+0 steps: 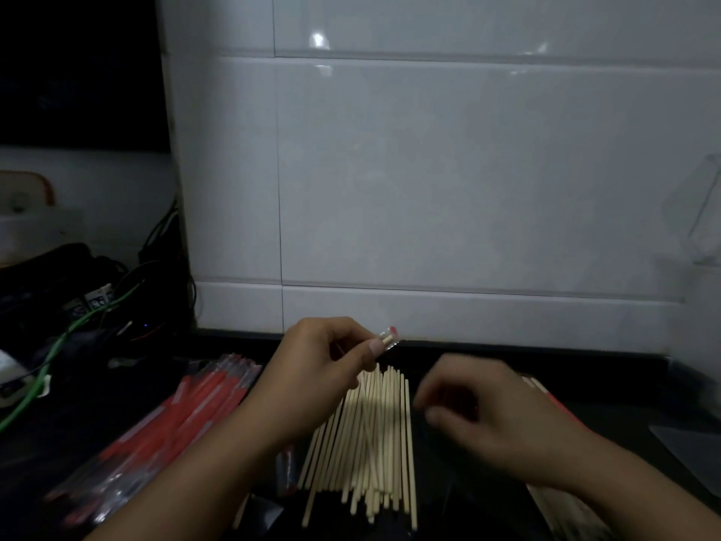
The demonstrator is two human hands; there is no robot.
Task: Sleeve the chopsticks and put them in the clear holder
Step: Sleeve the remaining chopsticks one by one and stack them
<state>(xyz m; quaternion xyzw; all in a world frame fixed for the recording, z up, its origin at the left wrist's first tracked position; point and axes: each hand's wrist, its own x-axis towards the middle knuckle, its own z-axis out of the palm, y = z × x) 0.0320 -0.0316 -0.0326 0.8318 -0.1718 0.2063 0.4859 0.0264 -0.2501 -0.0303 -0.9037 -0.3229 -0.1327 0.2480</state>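
Head view: dim, dark glossy counter against a white glazed tile wall. Left hand is raised above the counter, thumb and fingers pinching a sleeved chopstick pair; only its tip shows, pale wood ends inside clear film with a red patch. Right hand is blurred, fingers curled low over the counter just right of the loose chopsticks; whether it grips anything cannot be told. The loose chopsticks are thin, straight, pale wood or bamboo, fanned flat in a pile at centre, near ends ragged toward the front edge. Left of them lies a stack of sleeves, red with clear shiny film, angled diagonally. More pale sticks on something red show behind the right wrist. Clear holder stands at the far right edge against the wall, transparent with hard angular edges; contents not discernible. Tangled cables, one green, crowd the far left. A bare counter strip runs along the wall base.
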